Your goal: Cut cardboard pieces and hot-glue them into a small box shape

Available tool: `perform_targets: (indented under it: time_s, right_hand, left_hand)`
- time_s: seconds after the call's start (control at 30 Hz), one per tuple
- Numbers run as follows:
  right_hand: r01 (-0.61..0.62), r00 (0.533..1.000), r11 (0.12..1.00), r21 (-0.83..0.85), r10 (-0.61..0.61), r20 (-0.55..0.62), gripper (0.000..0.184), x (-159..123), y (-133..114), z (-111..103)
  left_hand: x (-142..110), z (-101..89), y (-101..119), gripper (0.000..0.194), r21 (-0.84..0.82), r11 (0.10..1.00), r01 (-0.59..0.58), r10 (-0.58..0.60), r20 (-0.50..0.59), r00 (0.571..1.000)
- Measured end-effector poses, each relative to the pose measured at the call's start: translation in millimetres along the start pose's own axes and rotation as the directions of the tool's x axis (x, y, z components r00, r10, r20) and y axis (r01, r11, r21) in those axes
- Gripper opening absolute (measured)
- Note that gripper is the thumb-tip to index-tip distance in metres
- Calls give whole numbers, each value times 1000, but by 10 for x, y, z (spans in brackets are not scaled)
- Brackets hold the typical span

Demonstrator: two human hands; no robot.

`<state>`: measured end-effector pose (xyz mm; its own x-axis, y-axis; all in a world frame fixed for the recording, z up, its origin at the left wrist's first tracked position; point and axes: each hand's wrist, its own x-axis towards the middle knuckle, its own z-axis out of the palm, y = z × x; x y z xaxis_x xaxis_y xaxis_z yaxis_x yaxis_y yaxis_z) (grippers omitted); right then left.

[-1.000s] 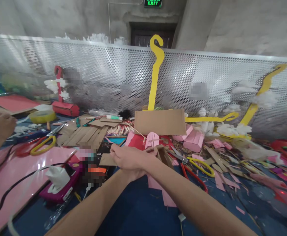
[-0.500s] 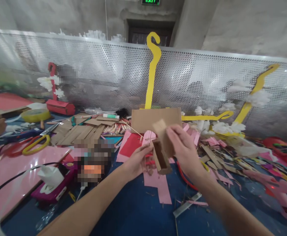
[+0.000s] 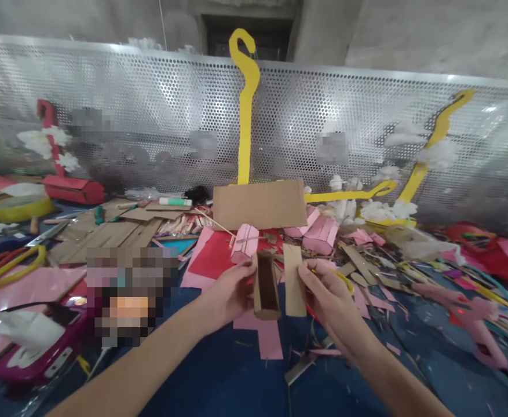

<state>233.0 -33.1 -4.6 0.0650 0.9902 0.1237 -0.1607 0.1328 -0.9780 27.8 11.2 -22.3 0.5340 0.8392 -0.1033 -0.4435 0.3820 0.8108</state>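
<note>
Left fingers (image 3: 245,278) grip an open box (image 3: 261,310); right fingers (image 3: 309,279) pinch a cardboard strip (image 3: 295,284) just beside it.

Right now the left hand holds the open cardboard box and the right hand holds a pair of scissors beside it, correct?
Not quite: the right hand holds a flat cardboard strip, not scissors, as the head view shows. The left hand does hold the open cardboard box.

Craft workshop: cardboard scraps (image 3: 112,237) and glue gun (image 3: 466,315).
</note>
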Motion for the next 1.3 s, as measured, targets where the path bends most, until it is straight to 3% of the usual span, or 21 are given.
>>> perform_targets:
  time_s: [0.07, 0.17, 0.37, 1.03, 1.3]
  right_hand:
    - [-6, 997, 998, -54, 10, 76, 34, -51, -20, 10]
    - [8, 995, 988, -152, 7, 95, 35, -78, -28, 3]
    - [35, 985, 956, -290, 17, 174, 40, -69, -39, 16]
    - [77, 986, 949, -307, -27, 164, 33, -104, -24, 38]
    - [78, 988, 947, -311, -31, 152, 34, -106, -18, 50]
  left_hand:
    - [-13, 61, -25, 50, -14, 1000, 28, -29, -55, 998]
    - [-45, 138, -31, 54, 16, 1000, -8, 9, -94, 996]
    - [-116, 193, 23, 54, 105, 989, -102, 102, 0, 995]
    - [-167, 178, 60, 48, 317, 940, -128, 127, 22, 992]
    - [-186, 172, 92, 51, 327, 929, -171, 139, 119, 983]
